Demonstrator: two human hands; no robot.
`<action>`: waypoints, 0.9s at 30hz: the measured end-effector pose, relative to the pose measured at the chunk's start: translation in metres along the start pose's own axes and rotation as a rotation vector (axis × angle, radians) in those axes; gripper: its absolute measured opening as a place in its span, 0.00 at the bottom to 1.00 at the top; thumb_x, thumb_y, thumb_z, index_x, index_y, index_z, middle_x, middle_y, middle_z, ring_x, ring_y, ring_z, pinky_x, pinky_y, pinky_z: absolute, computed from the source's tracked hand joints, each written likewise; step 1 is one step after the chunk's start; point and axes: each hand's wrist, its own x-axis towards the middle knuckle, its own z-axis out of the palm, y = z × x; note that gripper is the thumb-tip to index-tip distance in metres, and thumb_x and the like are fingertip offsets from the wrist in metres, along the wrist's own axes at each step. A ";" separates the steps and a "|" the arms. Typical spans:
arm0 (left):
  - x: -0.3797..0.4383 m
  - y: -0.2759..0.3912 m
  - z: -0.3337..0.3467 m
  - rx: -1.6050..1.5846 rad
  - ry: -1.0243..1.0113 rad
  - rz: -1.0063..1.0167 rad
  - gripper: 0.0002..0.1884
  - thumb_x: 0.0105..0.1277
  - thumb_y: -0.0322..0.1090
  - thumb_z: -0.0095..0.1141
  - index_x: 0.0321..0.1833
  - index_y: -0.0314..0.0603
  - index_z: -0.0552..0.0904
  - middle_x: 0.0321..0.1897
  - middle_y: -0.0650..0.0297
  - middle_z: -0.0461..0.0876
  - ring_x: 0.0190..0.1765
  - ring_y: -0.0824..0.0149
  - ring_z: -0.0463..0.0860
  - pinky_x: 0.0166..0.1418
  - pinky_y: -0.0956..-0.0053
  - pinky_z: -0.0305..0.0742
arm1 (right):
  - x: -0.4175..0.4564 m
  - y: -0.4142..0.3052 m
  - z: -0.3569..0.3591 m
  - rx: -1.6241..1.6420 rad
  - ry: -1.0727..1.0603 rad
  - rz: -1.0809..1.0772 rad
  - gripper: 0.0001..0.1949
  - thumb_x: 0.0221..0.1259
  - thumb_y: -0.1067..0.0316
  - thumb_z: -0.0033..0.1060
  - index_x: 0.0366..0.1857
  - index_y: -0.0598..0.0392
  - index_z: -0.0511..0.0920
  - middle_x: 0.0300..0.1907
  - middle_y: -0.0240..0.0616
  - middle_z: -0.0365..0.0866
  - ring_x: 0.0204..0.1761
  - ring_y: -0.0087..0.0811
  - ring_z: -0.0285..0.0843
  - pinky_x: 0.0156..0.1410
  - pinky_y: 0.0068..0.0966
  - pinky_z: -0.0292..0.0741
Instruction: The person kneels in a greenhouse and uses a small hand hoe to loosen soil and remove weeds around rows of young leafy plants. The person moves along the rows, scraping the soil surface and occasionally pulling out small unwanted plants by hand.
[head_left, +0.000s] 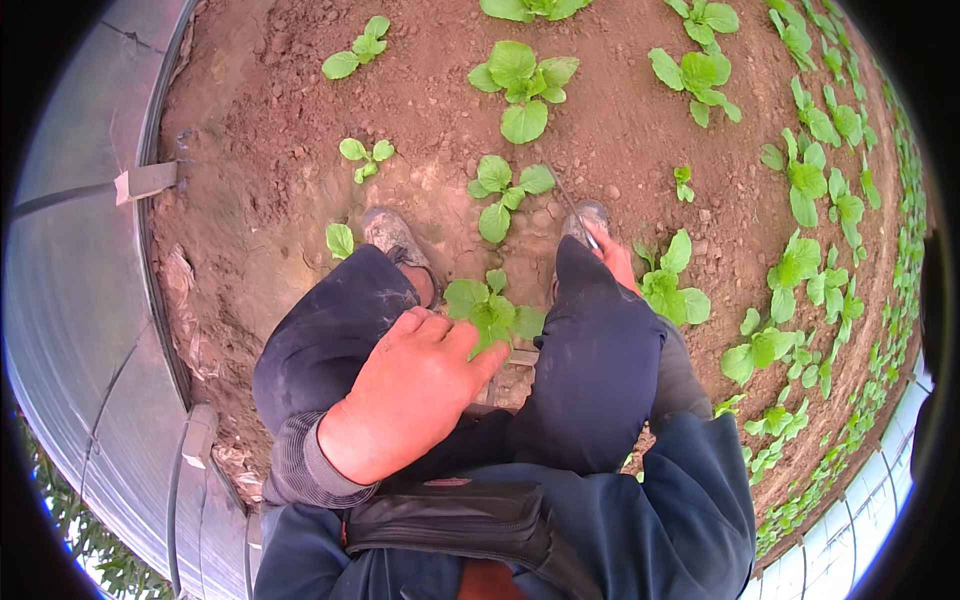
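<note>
My left hand (416, 386) is palm down beside my left knee, its thumb spread from the curled fingers. The thumb overlaps the lower leaves of a leafy green seedling (491, 311) between my legs; no grip on it shows. Past my right knee, my right hand (618, 261) is partly hidden by the trouser leg. It closes around a thin, long-shafted metal tool (566, 193), which slants up and left across my right shoe (592, 212). Ahead of my feet another seedling (495, 221) grows, with a larger leafy plant (523, 90) farther off.
A plant (664, 289) stands close to my right hand. Rows of seedlings (806, 180) fill the right side. Plastic greenhouse sheeting (82, 262) with a framed lower edge borders the brown soil (247, 150) at left. A black waist bag (450, 517) lies across my lap.
</note>
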 end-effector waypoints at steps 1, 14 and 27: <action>0.001 0.001 0.001 0.005 0.014 0.011 0.19 0.61 0.31 0.62 0.57 0.48 0.85 0.39 0.62 0.79 0.47 0.58 0.82 0.56 0.63 0.74 | 0.007 -0.012 -0.007 -0.033 0.020 0.049 0.30 0.62 0.76 0.52 0.71 0.40 0.77 0.59 0.58 0.83 0.59 0.52 0.85 0.63 0.37 0.79; -0.014 -0.008 0.008 0.034 0.054 0.034 0.21 0.57 0.32 0.68 0.56 0.50 0.84 0.37 0.61 0.79 0.46 0.55 0.83 0.53 0.61 0.75 | -0.018 0.003 -0.007 -0.011 0.082 -0.058 0.28 0.66 0.66 0.63 0.72 0.49 0.75 0.58 0.54 0.86 0.60 0.38 0.86 0.66 0.34 0.77; -0.015 -0.009 -0.005 0.017 0.081 0.063 0.25 0.56 0.32 0.70 0.60 0.47 0.83 0.40 0.58 0.80 0.48 0.51 0.83 0.54 0.58 0.76 | -0.083 0.035 0.000 0.128 0.255 -0.106 0.30 0.65 0.63 0.67 0.73 0.51 0.74 0.59 0.51 0.86 0.61 0.38 0.85 0.68 0.32 0.76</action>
